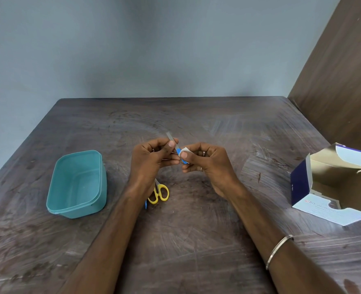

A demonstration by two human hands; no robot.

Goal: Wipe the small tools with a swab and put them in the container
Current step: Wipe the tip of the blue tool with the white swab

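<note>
Both forearms reach in from the near edge, a bangle on the right wrist. Left hand pinches a blue-handled nail file by its metal blade, fingers curled; right hand pinches a white swab around the blue handle. Such a light pinch could, I judge, let the file slip and drop to the table. Yellow-handled scissors lie under the left wrist, not yet wiped. Teal container sits empty to the left, nothing blocking it. An open swab box stands far right.
</note>
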